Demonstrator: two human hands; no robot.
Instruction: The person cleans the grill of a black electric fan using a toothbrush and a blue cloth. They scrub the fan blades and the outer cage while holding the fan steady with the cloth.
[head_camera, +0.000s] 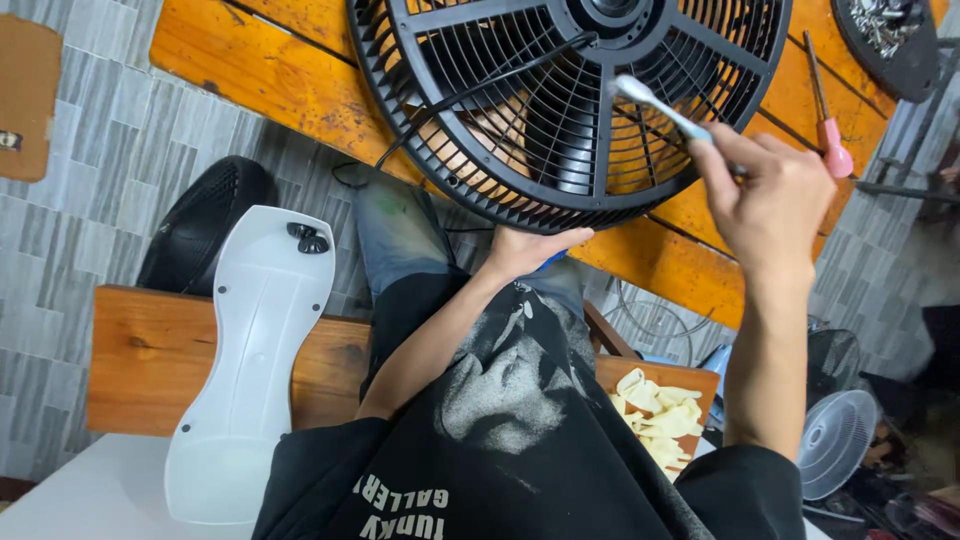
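Note:
A large round black fan grille (560, 110) lies on an orange wooden table (260, 70), its near rim hanging over the table's edge. My left hand (525, 250) grips that near rim from below. My right hand (765, 195) is shut on a toothbrush (655, 102) with a white and pale blue handle, its head resting on the grille's ribs right of the hub. A black cable (470, 95) runs across the grille from the hub toward the left.
A white plastic fan base cover (245, 370) leans on a wooden bench (145, 350); a black grille (200, 225) lies behind it on the tiled floor. A pink-handled screwdriver (828, 120) and a black dish of screws (890, 30) rest on the table. A box of cream plastic pieces (660, 415) and small white fan (835, 440) sit at right.

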